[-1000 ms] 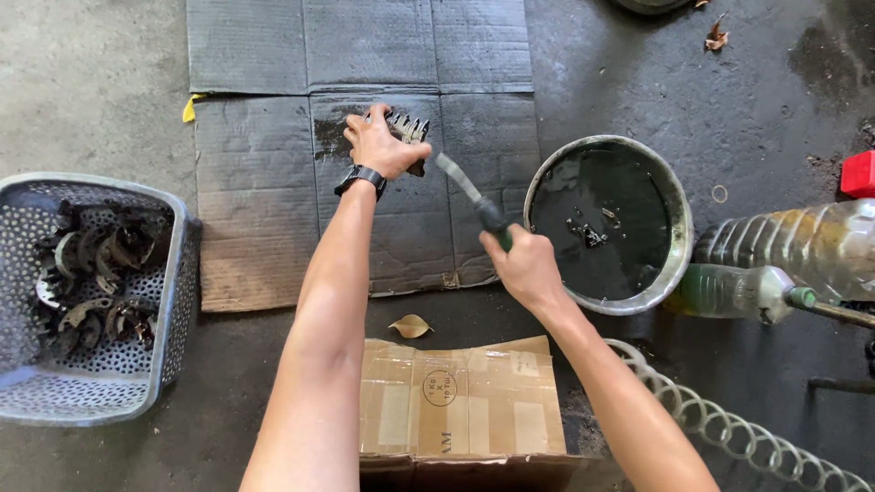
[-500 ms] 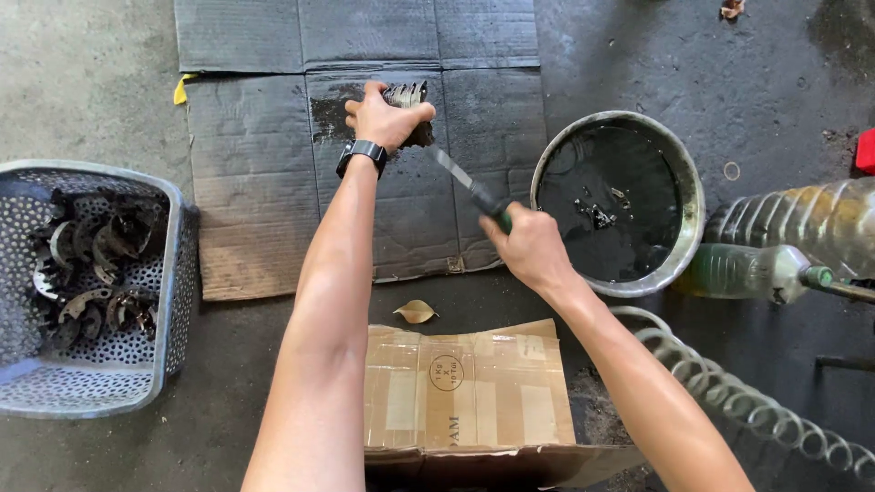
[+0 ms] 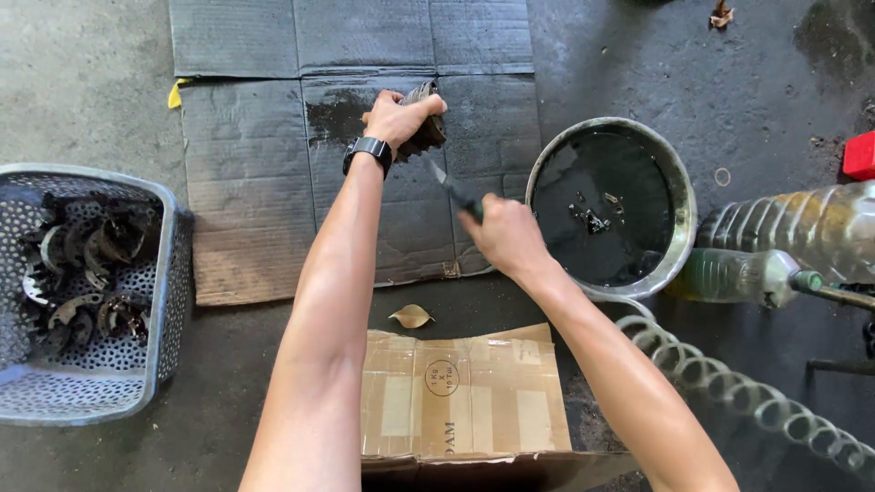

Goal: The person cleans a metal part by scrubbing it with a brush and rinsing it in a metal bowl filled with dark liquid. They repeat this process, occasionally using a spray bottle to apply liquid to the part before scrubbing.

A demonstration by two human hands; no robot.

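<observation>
My left hand [image 3: 401, 118], with a black watch on the wrist, grips a dark, greasy, curved metal part [image 3: 427, 132] over an oil-stained flattened cardboard sheet [image 3: 264, 164] on the floor. My right hand [image 3: 506, 237] holds the dark handle of a thin tool [image 3: 451, 187], a brush or a blade, whose tip reaches up to the part's underside. Both arms stretch forward from the bottom of the view.
A round metal basin [image 3: 674, 191] of black liquid with small parts sits right of the hands. A grey perforated basket [image 3: 169, 301] of dark curved parts stands at left. A taped cardboard box [image 3: 465, 401] lies near me. Plastic bottles [image 3: 793, 237] and a coiled hose [image 3: 729, 383] lie right.
My left hand has lifted and turned the part, closing its fingers over it. My right hand has moved left and up, bringing the tool tip against the part.
</observation>
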